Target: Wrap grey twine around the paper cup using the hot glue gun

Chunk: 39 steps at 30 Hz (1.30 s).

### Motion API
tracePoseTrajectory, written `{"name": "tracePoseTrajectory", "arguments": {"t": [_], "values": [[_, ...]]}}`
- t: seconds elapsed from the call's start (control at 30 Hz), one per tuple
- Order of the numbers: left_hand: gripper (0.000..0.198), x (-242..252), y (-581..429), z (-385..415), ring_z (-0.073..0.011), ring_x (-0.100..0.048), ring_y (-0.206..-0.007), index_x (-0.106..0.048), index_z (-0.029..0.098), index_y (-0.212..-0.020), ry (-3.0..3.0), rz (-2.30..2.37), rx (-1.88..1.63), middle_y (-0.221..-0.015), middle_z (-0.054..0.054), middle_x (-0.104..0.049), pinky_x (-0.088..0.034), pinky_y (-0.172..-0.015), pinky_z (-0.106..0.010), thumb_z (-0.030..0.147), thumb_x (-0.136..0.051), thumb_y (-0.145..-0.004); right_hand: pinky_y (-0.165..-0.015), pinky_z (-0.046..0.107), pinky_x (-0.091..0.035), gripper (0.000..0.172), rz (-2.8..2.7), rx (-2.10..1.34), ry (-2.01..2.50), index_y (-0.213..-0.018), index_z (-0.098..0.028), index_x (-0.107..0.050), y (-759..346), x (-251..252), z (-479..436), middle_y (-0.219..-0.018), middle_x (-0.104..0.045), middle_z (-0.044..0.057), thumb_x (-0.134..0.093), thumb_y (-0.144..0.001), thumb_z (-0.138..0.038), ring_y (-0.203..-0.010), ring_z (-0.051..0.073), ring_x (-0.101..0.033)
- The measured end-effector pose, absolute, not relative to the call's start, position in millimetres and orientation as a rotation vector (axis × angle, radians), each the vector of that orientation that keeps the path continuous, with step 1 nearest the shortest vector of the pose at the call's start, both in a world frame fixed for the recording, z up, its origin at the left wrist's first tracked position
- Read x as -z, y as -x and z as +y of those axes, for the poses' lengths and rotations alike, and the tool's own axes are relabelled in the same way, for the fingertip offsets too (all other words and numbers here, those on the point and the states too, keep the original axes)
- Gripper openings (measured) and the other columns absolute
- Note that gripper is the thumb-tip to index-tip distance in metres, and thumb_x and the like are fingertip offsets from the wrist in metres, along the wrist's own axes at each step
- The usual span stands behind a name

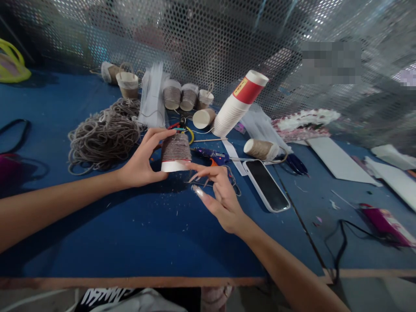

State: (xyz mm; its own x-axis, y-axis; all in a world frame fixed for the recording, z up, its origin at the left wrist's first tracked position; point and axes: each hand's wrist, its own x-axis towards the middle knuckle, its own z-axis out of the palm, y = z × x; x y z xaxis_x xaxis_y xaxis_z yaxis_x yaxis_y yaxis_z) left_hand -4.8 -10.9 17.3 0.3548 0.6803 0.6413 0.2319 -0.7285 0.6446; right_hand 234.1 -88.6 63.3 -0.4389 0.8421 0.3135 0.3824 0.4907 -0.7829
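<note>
In the head view my left hand grips an upside-down paper cup, fingers over its top and thumb at its lower rim. Grey-brown cord is wound around most of the cup, and a white band shows at the bottom. My right hand is at the cup's right side, index fingertip at the white band, with thumb and fingers apart. A loose strand of cord passes behind its fingers. Behind them lies a blue glue gun with an orange trigger. A heap of grey cord lies left of the cup.
A leaning stack of paper cups stands behind, near several cord-wrapped cups and white netting. To the right are a phone, another wrapped cup and white boards. A perforated metal screen borders the blue table.
</note>
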Motion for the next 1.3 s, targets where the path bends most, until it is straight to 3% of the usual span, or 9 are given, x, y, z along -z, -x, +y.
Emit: {"name": "tracePoseTrajectory", "arguments": {"t": [0.13,0.37,0.5,0.63,0.8,0.93,1.13,1.3], "values": [[0.077,-18,5,-11,-0.029,-0.055,-0.123,-0.046,0.027,-0.143,-2.17,0.786,-1.354,-0.132,-0.012,-0.051,-0.059,-0.097,-0.043,0.027,-0.076,-0.073,-0.102,0.052,-0.05,0.013,-1.94,-0.819,0.972,-0.107,-0.028,-0.053,-237,-60,-87,-0.135,-0.067,0.007,-0.049,-0.097,-0.035,-0.128,0.025,-0.061],[0.078,-17,4,-11,-0.0291,-0.056,-0.122,-0.046,0.027,-0.143,-2.18,0.787,-1.374,-0.131,-0.012,-0.051,-0.06,-0.095,-0.042,0.022,-0.074,-0.071,-0.084,0.042,-0.052,0.012,-1.565,-0.526,0.938,-0.098,-0.026,-0.052,-240,-42,-76,-0.103,-0.068,0.005,-0.05,-0.093,-0.036,-0.098,0.022,-0.067],[0.078,-17,4,-12,-0.0293,-0.056,-0.125,-0.046,0.028,-0.143,-2.153,0.78,-1.365,-0.133,-0.012,-0.05,-0.06,-0.096,-0.041,0.02,-0.074,-0.07,-0.092,0.048,-0.051,0.014,-1.746,-0.609,0.89,-0.098,-0.026,-0.055,-238,-50,-80,-0.113,-0.07,0.006,-0.047,-0.095,-0.038,-0.107,0.024,-0.065],[0.077,-16,3,-13,-0.0317,-0.051,-0.131,-0.045,0.027,-0.144,-2.109,0.753,-1.363,-0.136,-0.013,-0.047,-0.061,-0.096,-0.042,0.023,-0.074,-0.074,-0.093,0.05,-0.048,0.019,-1.983,-0.606,0.952,-0.091,-0.027,-0.059,-237,-60,-89,-0.114,-0.074,0.004,-0.046,-0.097,-0.04,-0.099,0.024,-0.06],[0.082,-13,3,-11,-0.0305,-0.051,-0.128,-0.042,0.03,-0.148,-2.06,0.605,-1.376,-0.135,-0.011,-0.044,-0.063,-0.094,-0.04,0.023,-0.078,-0.075,-0.1,0.052,-0.044,0.022,-1.85,-0.763,0.889,-0.089,-0.028,-0.061,-238,-53,-86,-0.12,-0.073,0.001,-0.047,-0.098,-0.042,-0.108,0.025,-0.06],[0.08,-12,2,-10,-0.0301,-0.054,-0.127,-0.045,0.029,-0.147,-1.993,0.567,-1.403,-0.135,-0.013,-0.047,-0.06,-0.099,-0.043,0.028,-0.081,-0.075,-0.099,0.05,-0.046,0.021,-1.642,-0.814,0.833,-0.085,-0.027,-0.063,-237,-46,-81,-0.11,-0.075,0.002,-0.05,-0.095,-0.04,-0.11,0.026,-0.065],[0.08,-11,2,-9,-0.0283,-0.05,-0.127,-0.043,0.031,-0.148,-1.996,0.552,-1.399,-0.135,-0.011,-0.042,-0.061,-0.098,-0.038,0.024,-0.079,-0.077,-0.085,0.04,-0.049,0.014,-1.32,-0.679,0.741,-0.081,-0.025,-0.064,-231,-51,-76,-0.091,-0.072,0.001,-0.056,-0.09,-0.033,-0.091,0.021,-0.07],[0.08,-11,3,-8,-0.0286,-0.05,-0.125,-0.042,0.029,-0.148,-2.015,0.557,-1.403,-0.132,-0.011,-0.042,-0.062,-0.096,-0.042,0.025,-0.078,-0.077,-0.089,0.046,-0.046,0.024,-1.569,-0.793,0.803,-0.076,-0.027,-0.062,-232,-56,-83,-0.096,-0.077,0.002,-0.05,-0.093,-0.038,-0.097,0.024,-0.064]]}}
